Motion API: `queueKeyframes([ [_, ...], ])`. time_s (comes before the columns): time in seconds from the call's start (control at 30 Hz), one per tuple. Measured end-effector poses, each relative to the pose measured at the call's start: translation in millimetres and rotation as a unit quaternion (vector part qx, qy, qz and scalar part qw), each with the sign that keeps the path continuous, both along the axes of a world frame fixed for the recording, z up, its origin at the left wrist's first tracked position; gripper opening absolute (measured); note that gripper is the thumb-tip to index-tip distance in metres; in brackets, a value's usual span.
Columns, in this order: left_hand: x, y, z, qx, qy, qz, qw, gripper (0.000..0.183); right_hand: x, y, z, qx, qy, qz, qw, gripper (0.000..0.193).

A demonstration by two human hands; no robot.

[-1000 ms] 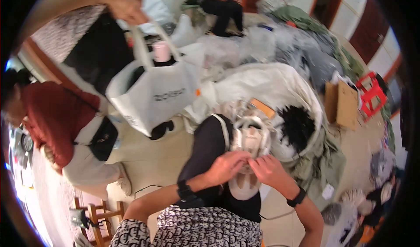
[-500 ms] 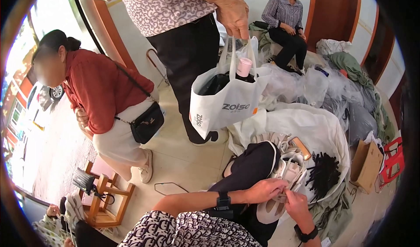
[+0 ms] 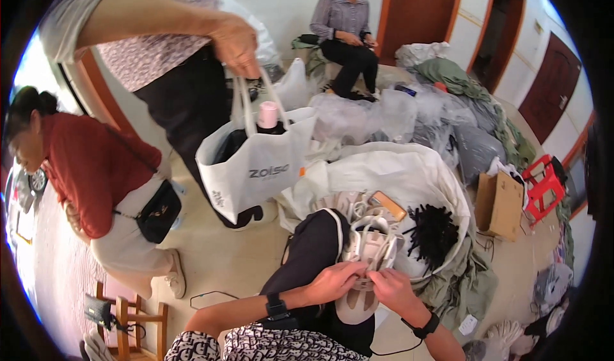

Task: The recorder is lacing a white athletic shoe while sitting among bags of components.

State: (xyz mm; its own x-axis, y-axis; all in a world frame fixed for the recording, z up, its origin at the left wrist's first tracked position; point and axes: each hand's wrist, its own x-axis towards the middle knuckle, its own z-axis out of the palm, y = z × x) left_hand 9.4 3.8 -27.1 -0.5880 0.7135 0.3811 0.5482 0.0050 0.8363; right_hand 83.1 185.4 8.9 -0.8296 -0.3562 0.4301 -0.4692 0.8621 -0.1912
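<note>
A beige and white lace-up shoe lies over my lap, its pale toe part toward me. My left hand comes to its lacing from the left, fingers closed in a pinch. From the other side my right hand pinches the same spot, fingertips almost meeting the left ones. Any lace end between them is too small to make out. Just right of the shoe, a bundle of black cords rests on white sacking. An orange-edged phone lies beyond the shoe, by more pale footwear.
A standing person holds a white tote bag at front left. Another in red bends at far left, near a wooden stool. Someone sits behind plastic bags. Right are a cardboard box and a red stool.
The whole view has swung right, so everything sits further left in it. My hands stay pinched at the shoe's lacing. The person in red appears bent over still.
</note>
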Motion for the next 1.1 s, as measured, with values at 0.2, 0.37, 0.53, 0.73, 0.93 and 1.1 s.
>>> queueKeyframes([
  [0.2,-2,-3,6,-0.010,0.025,0.019,0.999,0.033,-6,-3,-3,0.040,0.025,0.002,0.999,0.014],
  [0.37,-3,-1,14,-0.011,0.014,0.000,1.000,0.032,-10,1,-2,0.011,-0.043,0.004,0.999,0.014],
  [0.53,-4,-3,12,-0.020,0.015,-0.011,1.000,0.034,-16,5,-1,-0.041,-0.119,0.032,0.992,0.015],
  [0.73,-3,0,15,-0.013,0.037,-0.003,0.999,0.032,-9,1,-3,-0.052,-0.126,0.000,0.991,0.013],
  [0.93,-5,-1,15,-0.025,0.069,-0.015,0.997,0.030,-6,-1,11,-0.219,-0.354,-0.048,0.908,0.019],
  [1.1,-6,0,12,-0.028,0.107,-0.030,0.993,0.034,1,3,19,-0.190,-0.377,-0.092,0.902,0.017],
])
